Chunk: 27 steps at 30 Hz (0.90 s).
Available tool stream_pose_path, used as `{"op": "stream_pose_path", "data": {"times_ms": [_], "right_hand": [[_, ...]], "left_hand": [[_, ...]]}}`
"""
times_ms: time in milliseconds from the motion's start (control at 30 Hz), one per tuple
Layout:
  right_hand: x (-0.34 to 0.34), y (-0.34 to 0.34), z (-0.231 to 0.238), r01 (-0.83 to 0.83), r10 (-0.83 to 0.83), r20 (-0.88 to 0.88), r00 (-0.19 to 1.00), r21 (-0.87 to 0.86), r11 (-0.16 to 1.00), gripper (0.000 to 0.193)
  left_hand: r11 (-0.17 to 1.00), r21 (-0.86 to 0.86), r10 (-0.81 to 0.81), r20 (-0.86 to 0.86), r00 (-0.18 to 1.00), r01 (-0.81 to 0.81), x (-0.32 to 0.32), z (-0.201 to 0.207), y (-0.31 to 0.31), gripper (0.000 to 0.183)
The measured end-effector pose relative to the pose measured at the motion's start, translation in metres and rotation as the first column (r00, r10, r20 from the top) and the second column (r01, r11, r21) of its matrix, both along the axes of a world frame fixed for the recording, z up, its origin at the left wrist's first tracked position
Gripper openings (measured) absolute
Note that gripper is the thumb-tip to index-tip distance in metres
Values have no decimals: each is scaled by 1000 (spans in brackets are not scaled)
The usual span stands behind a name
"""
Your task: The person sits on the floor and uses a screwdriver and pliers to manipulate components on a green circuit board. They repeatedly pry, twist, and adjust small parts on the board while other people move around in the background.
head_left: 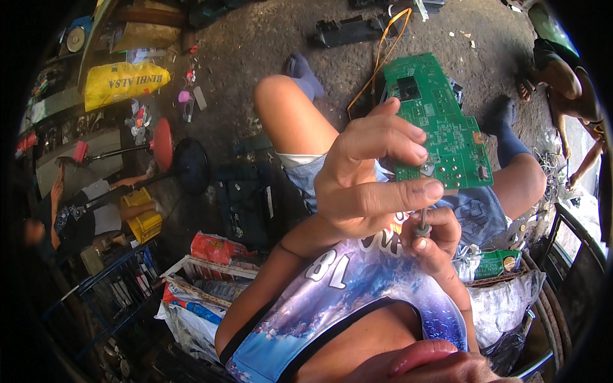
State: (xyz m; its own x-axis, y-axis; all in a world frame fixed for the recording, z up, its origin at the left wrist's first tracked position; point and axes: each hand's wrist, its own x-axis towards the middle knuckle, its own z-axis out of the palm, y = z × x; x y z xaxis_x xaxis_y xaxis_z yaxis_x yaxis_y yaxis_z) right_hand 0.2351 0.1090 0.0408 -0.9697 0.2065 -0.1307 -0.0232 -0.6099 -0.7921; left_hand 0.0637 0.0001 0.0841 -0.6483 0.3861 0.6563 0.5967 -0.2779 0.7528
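A green circuit board (440, 124) with a black square chip is held up in front of my lap. My left hand (373, 169) is closed at the board's near left edge, its thumb and fingers pinching close to a small metal piece (426, 169). Below that thumb, my right hand (440, 235) is closed around what looks like a screwdriver (423, 228), a thin metal shaft with a grey collar. Its handle is hidden in my fingers, and the left thumb covers part of the shaft, so I cannot tell whether its tip touches the board.
Black plastic parts (351, 30) and an orange strap (377, 64) lie ahead on the dirt floor. At left are a yellow sack (124, 84), a red disc on a pole (163, 145) and a person by a yellow crate (142, 216). Another person (562, 86) sits at far right near tangled wires.
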Motion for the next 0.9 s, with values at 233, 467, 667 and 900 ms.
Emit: {"op": "stream_pose_path", "data": {"times_ms": [233, 467, 667, 900], "right_hand": [[-1, 2, 4, -20, 18, 42, 999, 63, 998, 33], [1, -9, 8, -34, 35, 0, 999, -141, 989, 34], [1, -7, 1, -155, 172, -16, 985, -522, 839, 34], [-7, -4, -4, -140, 128, -57, 990, -412, 900, 31]], "left_hand": [[1000, -3, -18, 46, 999, 18, -3, -1, 0, 28], [998, 56, -41, 63, 997, 37, 1, -3, 3, 28], [997, 61, -40, 75, 996, 35, 3, -4, 5, 28], [996, 82, -36, 79, 996, 29, -2, -9, 6, 24]]}}
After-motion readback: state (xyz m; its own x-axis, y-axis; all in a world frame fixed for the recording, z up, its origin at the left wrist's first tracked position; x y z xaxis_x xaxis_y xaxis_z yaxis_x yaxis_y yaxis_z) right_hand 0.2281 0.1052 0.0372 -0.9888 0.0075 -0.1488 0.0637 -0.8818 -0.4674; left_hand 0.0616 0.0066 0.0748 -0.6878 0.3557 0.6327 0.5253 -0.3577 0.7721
